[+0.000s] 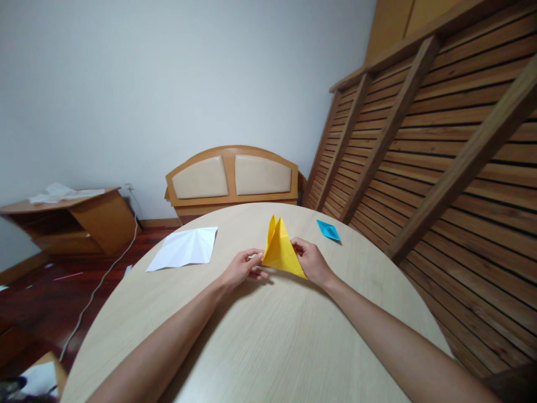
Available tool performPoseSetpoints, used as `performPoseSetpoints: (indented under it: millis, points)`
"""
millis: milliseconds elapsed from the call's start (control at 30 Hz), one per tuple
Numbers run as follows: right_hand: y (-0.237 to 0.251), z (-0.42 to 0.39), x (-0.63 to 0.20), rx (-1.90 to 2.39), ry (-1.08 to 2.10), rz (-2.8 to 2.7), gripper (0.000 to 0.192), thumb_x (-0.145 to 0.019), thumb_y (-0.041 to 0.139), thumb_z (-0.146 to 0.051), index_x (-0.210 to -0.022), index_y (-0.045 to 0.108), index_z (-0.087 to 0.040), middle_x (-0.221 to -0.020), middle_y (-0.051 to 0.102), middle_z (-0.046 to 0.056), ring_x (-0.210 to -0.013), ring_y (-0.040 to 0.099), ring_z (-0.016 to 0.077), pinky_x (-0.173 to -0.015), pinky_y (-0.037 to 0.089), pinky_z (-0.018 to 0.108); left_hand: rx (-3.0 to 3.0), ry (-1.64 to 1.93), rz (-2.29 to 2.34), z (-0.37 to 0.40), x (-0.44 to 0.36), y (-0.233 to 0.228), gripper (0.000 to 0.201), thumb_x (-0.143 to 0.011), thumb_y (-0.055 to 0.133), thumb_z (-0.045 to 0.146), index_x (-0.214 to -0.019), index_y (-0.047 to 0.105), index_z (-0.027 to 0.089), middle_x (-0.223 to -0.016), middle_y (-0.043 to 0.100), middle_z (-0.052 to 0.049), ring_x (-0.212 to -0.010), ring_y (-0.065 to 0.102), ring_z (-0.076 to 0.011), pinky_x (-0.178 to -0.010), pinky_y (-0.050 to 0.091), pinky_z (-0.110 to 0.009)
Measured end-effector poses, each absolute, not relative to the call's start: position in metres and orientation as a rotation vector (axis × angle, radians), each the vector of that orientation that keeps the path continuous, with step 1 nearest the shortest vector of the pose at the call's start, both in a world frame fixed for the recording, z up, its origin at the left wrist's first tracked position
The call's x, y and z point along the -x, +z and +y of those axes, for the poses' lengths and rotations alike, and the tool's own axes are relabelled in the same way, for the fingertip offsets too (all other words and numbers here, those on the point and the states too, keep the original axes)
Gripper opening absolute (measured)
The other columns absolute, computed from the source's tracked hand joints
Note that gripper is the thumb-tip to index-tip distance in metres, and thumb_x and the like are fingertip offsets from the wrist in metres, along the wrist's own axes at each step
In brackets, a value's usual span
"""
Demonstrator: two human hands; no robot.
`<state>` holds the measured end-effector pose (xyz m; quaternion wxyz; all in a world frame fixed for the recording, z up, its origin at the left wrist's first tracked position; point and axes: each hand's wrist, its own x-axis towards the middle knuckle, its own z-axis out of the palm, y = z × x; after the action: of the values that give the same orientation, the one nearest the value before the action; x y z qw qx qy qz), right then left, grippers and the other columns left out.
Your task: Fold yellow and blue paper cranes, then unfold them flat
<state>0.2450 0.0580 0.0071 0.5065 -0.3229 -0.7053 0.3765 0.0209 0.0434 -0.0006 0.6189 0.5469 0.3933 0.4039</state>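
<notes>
The left forearm (180, 330) and right forearm (377, 330), both bare, stretched forward from the lower corners and slanted inward, wrists nearly straight. The left hand (242, 267) pinched at the fingertips, its lower fingers (259, 274) loosely curled beneath. Well apart and facing it, the right hand (311, 262) was closed in a grip, its fingers bent and partly hidden

The right hand (311, 262) is only partly seen, some fingers being hidden beside the yellow folded paper (284, 254). Both forearms (176, 334) and the round table (268, 352) are cut off by the bottom edge, the slatted panel (436, 134) by the right. The headboard (231, 174) is partly hidden by the table. A dark object (10, 387), lower left, is cropped beyond recognition.
</notes>
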Motion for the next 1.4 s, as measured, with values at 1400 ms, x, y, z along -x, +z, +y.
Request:
performPoseSetpoints:
  millis: [1400]
  points:
    - [-0.006, 0.067, -0.247, 0.951, 1.144, -1.743, 0.025, -0.082, 0.063, -0.041, -0.086, 0.064, -0.016, -0.084, 0.069, 0.004, -0.078, 0.064, 0.0187, -0.071, 0.048, 0.030, -1.268, 1.105, 1.106, 0.055, -0.020, -0.011, 0.028, -0.086, 0.072, 0.032, -0.105, 0.072, 0.011, -0.091, 0.077, -0.011, -0.068, 0.072, -0.0156, -0.058, 0.051, -0.020]
